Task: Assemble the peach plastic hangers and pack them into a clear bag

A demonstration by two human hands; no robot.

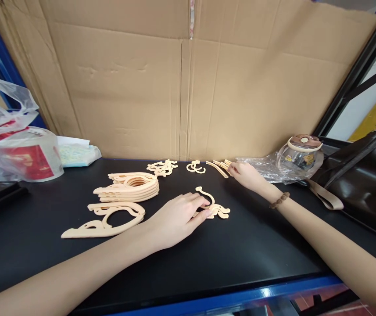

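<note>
My left hand [183, 217] is closed on a beige plastic hanger hook [211, 198], thumb and fingers pinching its lower part. That lower part joins or overlaps a curved beige piece [221, 211] lying at the fingertips; part of it is hidden by the hand. Farther back, my right hand [245, 173] has its fingers drawn together at a small pile of slim beige plastic strips [219, 167]. The fingertips cover the right end of that pile. To the left lie a folding hanger [118, 226] and a stack of several similar ones [135, 188].
Small beige parts [163, 166] and loose hooks [195, 166] lie near the cardboard wall [125, 87]. A bagged tub [26, 153] and a tissue pack [77, 153] stand left. Clear wrap [263, 169], a transparent cup [299, 156] and a dark bag [362, 180] are right.
</note>
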